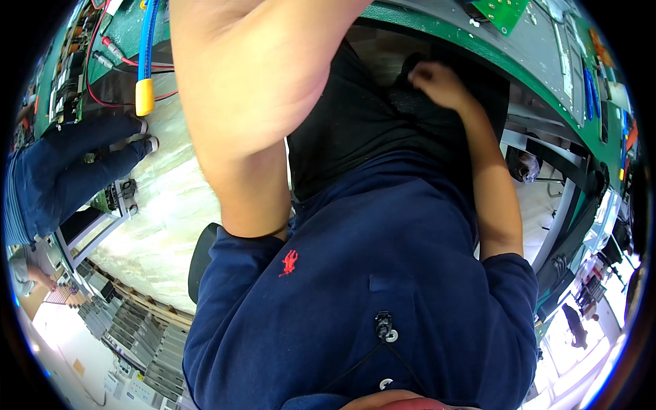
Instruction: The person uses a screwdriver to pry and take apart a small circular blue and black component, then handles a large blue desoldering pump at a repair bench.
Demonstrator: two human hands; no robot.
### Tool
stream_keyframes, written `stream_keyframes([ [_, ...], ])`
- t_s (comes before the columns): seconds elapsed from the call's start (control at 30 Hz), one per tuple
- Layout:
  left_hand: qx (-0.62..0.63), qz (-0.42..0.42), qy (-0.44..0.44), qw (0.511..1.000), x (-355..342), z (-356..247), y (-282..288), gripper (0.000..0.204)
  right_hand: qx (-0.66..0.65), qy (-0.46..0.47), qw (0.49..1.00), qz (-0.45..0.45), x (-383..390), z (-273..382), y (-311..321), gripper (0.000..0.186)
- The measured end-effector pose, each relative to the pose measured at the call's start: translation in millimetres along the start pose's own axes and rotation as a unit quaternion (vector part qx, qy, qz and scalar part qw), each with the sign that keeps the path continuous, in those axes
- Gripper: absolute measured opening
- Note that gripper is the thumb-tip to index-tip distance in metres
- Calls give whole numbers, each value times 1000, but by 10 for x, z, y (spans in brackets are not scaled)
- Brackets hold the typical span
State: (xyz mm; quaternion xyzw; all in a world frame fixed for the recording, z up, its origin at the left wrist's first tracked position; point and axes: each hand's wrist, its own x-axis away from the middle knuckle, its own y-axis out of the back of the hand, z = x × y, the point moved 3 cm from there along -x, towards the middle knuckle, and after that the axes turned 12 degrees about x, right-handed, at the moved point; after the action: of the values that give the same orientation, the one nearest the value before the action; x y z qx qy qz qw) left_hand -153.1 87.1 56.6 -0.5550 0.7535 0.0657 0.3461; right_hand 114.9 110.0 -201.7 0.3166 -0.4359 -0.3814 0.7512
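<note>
Your right hand (437, 82) is down on the black trousers (355, 123) at your lap, just under the green bench edge (471, 37). The fingers are curled in with the knuckles up. I can't tell whether they pinch the cloth or just rest on it.

Your left forearm (253, 89) is raised right in front of the camera and fills the upper left. That hand runs off the top edge, so I can't tell whether it is wide or closed.

My read on doing this cleanly:
- Drop or swing the left arm aside. It blocks your view of the bench.
- The blue hose with yellow tip (145, 92) and the red wires (116, 55) sit just beside that arm, so move slowly and don't snag them.
- If you're tugging the cloth, use a short pull toward you. The bench edge is close above your knuckles.
- The black cable (384, 326) clipped to your navy shirt (410, 260) hangs loose, so keep the right elbow off it.
- The green circuit board (507, 12) lies on the bench, well apart from both arms. Leave it alone.
- A co-worker's navy sleeve (61, 171) is at far left. Give it room.
</note>
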Motion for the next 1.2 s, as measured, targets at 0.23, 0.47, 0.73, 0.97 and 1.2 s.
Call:
stream_keyframes([
  [0.23,1,-7,-25,1000,-40,32,49,27,51,114,972,200,253,203,-501,24],
  [0.47,-7,-91,20,996,-82,-134,-227,27,166,6,977,-134,-166,174,-554,23],
  [0.73,46,-28,10,999,-75,36,12,27,-36,40,996,72,-185,136,-380,26],
  [0.97,19,-30,82,996,-55,-171,-233,27,107,25,981,157,-71,265,-549,18],
  [1.2,-8,83,33,996,-32,33,-35,26,81,52,975,-199,116,528,-8,29],
])
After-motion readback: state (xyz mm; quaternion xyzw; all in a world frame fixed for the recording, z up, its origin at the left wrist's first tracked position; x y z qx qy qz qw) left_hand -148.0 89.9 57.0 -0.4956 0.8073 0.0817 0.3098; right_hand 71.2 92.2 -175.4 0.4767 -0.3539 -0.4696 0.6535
